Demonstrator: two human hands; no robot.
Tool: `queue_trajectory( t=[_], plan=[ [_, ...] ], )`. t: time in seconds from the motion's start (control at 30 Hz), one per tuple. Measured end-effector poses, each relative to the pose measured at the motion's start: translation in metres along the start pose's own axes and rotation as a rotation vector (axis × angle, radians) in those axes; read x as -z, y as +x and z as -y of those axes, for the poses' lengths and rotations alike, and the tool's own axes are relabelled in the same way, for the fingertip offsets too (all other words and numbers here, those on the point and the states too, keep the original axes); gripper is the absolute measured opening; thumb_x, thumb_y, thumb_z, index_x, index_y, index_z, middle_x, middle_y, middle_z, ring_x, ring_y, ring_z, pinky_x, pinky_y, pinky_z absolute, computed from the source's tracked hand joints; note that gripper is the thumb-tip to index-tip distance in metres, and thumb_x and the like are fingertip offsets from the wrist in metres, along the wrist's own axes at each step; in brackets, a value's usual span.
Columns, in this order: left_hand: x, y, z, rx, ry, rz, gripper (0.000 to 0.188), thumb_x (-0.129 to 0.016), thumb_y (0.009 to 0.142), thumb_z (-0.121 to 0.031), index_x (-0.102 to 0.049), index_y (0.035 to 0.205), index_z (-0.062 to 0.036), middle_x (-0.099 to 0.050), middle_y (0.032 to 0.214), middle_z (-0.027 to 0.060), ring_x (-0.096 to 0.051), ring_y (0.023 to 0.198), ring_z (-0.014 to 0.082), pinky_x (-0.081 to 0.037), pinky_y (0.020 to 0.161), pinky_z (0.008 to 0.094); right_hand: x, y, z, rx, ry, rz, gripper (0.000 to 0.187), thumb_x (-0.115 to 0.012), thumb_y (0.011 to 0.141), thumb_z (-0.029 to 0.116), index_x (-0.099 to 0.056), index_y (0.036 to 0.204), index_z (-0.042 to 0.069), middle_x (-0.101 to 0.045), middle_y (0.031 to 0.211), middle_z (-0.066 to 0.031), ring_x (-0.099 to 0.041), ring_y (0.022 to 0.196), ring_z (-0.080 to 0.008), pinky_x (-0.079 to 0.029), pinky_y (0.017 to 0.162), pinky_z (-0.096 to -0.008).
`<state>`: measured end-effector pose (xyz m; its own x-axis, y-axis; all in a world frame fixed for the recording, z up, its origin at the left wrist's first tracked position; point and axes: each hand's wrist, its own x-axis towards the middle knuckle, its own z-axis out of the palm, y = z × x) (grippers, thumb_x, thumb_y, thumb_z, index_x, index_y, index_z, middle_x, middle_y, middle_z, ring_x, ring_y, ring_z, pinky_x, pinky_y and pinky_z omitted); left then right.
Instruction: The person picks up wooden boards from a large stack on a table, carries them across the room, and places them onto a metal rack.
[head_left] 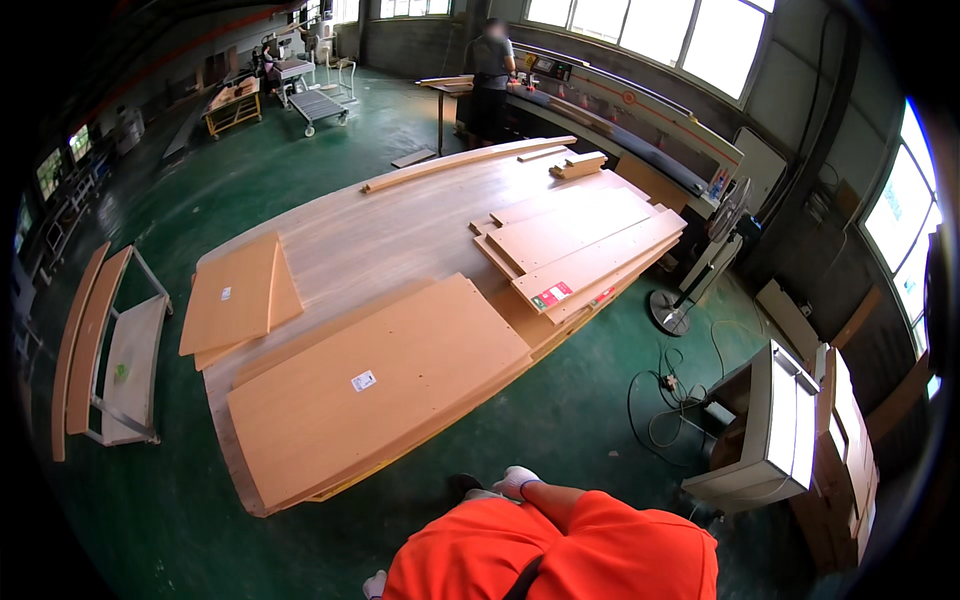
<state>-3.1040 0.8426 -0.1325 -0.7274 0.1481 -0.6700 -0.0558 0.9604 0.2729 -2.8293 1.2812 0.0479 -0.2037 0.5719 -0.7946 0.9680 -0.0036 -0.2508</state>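
Right hand (515, 482), seemingly white-gloved, in front of the orange clothing (620, 550) — apart from the panels, apparently holding nothing; too small to make out whether wide or curled. Left hand (375, 585) at the lower edge, mostly hidden, grip impossible to judge. Nearest: large tan panel (420, 350) with a white label (363, 381), atop a stack on the long table (400, 225). Farther along, to the right, another pile (590, 235). Looks like a pause between handlings — for lifting that large panel, probably both hands needed at opposite edges.
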Motion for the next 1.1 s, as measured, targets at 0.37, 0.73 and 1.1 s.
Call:
queue_trajectory(
  t=[0.37, 0.73, 1.1],
  plan=[
    [0.0, 0.001, -0.06, 0.034, -0.462, 0.083, 0.033, -0.067, 0.087, -0.029, -0.074, 0.072, -0.0003, -0.072, 0.072, 0.0108, -0.066, 0.069, 0.0191, -0.053, 0.069, 0.0386, 0.009, -0.002, 0.007, 0.022, 0.073, -0.01, 0.053, -0.072, 0.079, 0.042, -0.076, 0.115, 0.002, -0.073, 0.12, -0.0217, -0.07, 0.113, -0.036, -0.054, 0.094, -0.0447],
    [-0.001, 0.011, -0.015, -0.091, 0.042, -0.031, 0.05, -0.061, 0.085, -0.044, -0.077, 0.088, 0.0026, -0.075, 0.088, 0.0243, -0.071, 0.084, 0.0378, -0.055, 0.081, 0.0466, 0.009, -0.001, 0.001, -0.036, 0.049, 0.011, 0.063, -0.076, 0.08, 0.048, -0.074, 0.122, 0.002, -0.072, 0.125, -0.0203, -0.068, 0.119, -0.0352, -0.053, 0.097, -0.0431],
    [-0.005, -0.014, -0.035, 0.229, -0.68, 0.194, 0.024, -0.066, 0.09, -0.021, -0.068, 0.073, -0.0045, -0.054, 0.056, 0.0066, -0.055, 0.047, 0.0229, -0.045, 0.046, 0.0417, 0.016, -0.01, 0.008, 0.049, 0.112, -0.039, 0.07, -0.071, 0.082, 0.044, -0.065, 0.137, 0.001, -0.066, 0.138, -0.0198, -0.063, 0.129, -0.0344, -0.049, 0.108, -0.0395]
  ],
)
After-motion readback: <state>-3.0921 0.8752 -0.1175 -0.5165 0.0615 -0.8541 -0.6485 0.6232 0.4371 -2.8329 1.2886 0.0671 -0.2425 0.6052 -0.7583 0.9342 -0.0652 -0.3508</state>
